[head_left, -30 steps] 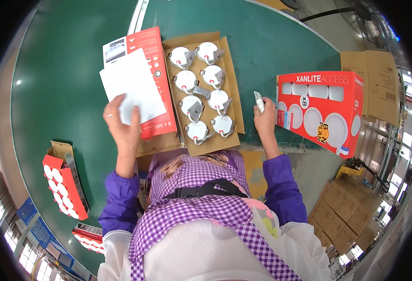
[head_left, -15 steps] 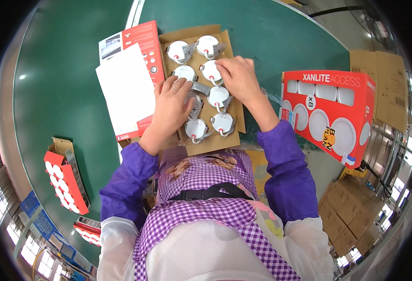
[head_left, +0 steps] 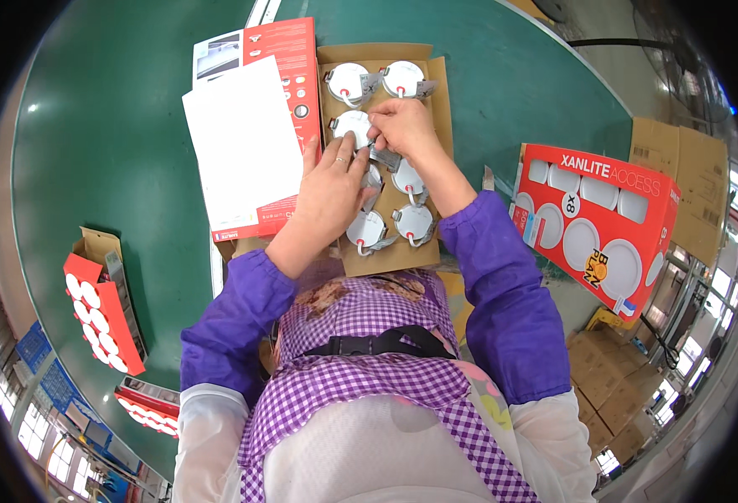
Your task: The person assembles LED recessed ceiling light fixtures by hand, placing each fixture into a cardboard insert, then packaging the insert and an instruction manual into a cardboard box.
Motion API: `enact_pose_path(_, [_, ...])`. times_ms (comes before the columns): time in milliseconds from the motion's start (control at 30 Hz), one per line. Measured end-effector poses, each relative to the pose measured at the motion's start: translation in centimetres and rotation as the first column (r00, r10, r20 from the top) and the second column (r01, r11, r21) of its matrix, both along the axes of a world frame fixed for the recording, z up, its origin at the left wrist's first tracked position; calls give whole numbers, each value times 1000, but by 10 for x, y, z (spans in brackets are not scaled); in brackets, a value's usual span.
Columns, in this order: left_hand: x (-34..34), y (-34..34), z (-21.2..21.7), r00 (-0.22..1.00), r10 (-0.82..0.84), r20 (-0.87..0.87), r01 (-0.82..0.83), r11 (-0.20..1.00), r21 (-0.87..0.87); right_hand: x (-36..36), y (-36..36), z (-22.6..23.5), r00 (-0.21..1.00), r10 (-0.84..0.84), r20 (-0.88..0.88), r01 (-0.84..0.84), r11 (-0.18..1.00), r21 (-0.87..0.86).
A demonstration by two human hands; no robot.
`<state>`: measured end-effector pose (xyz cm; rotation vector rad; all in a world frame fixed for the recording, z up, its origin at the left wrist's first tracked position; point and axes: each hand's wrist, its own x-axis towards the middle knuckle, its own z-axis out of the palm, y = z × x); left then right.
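A brown cardboard tray (head_left: 390,261) in front of me holds several round white downlights with short white cables and metal side clips. My left hand (head_left: 328,191) has its fingers stretched out, and the fingertips rest on the lower edge of a left-column downlight (head_left: 349,127). My right hand (head_left: 408,132) reaches over from the right. Its thumb and fingers are pinched together at that lamp's right edge; what lies between them is hidden. The right hand covers the neighbouring place in the right column. Another downlight (head_left: 407,177) lies below its wrist, partly covered.
Left of the tray, a white sheet (head_left: 243,142) lies on a flat red printed carton (head_left: 302,50). A red windowed box (head_left: 582,214) stands at the right, before brown cartons (head_left: 679,172). Two smaller-looking red boxes (head_left: 121,293) (head_left: 155,402) are on the green table (head_left: 126,126) at left.
My right hand has moved left from a right-column downlight to the left-column one, its fingers now pinched. My left hand stays at that lamp. The whole view has shifted slightly.
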<state>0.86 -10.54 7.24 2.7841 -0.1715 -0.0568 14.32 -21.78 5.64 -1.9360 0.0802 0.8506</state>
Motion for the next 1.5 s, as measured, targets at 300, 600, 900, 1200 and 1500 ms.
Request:
enact_pose_path(300, [-2, 2, -1, 1000, -1, -11, 1, 999, -32, 0, 10, -4, 986, -127, -111, 131, 991, 34])
enact_pose_path(600, [8, 10, 6, 996, -26, -86, 19, 996, -85, -3, 9, 0, 984, -145, -106, 149, 988, 29])
enact_pose_path(900, [19, 23, 3, 998, -66, -20, 68, 995, 72, 3, 9, 3, 975, -147, -167, 158, 986, 56])
enact_pose_path(1200, [16, 25, 0, 994, -110, 5, 108, 983, 149, 1, 13, -4, 986, -108, -127, 111, 994, 19])
enact_pose_path(1500, [16, 26, 0, 991, -122, 55, 110, 978, 180, 1, 15, 0, 989, -93, -111, 93, 996, -6])
